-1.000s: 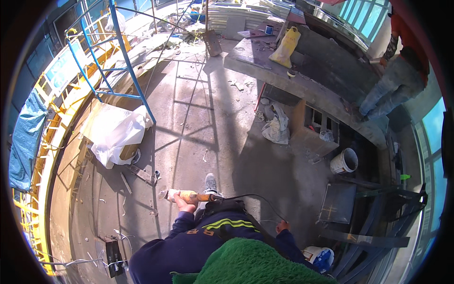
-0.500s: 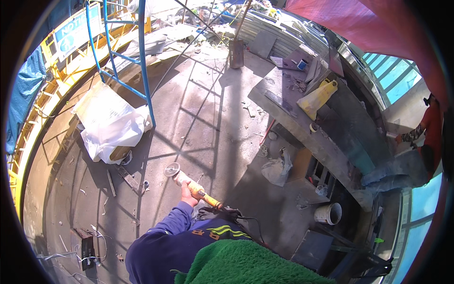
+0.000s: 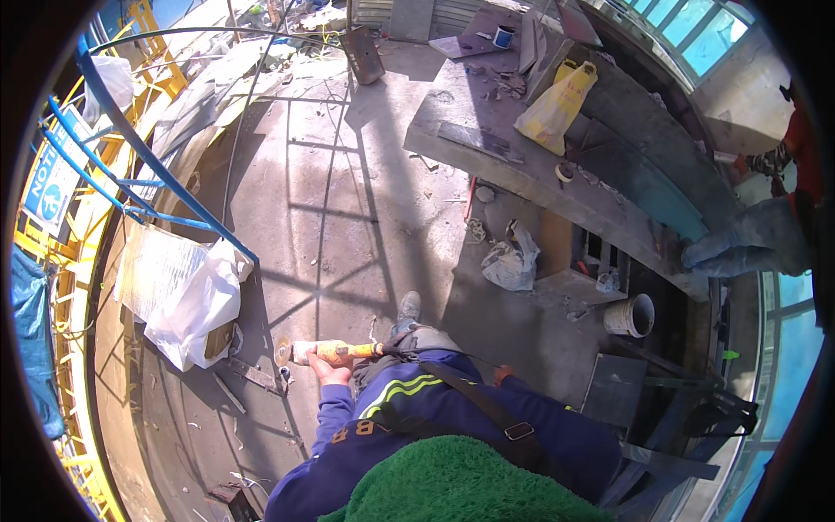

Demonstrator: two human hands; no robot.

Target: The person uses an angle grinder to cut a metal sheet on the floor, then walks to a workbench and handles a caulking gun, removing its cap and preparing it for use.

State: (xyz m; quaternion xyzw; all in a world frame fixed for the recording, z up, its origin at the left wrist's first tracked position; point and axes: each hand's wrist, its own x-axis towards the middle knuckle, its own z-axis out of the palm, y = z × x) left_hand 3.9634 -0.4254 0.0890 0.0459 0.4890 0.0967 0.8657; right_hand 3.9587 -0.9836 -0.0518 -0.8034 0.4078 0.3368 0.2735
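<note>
My left hand (image 3: 329,372) is wrapped round the body of a yellow-orange angle grinder (image 3: 337,350), in front of my waist. Its disc (image 3: 283,351) points left over the concrete floor, and its rear end lies close to my clothing. A dark cord (image 3: 465,355) runs rightward from near my waist. My right hand (image 3: 503,374) is low at my right side, near that cord; only a small part shows, and its fingers cannot be made out.
A blue metal frame (image 3: 165,165) and a white plastic bag (image 3: 196,304) stand left. On the right are a stone-topped counter (image 3: 531,187) with a yellow-white bag (image 3: 558,106), a pale bucket (image 3: 628,316) and another person (image 3: 757,248). Below the counter lies a plastic bag (image 3: 511,261).
My view has shifted and turned; the surroundings sit differently. The grinder has swung nearer to level across my waist, disc to the left. My right hand and one shoe have come into view.
</note>
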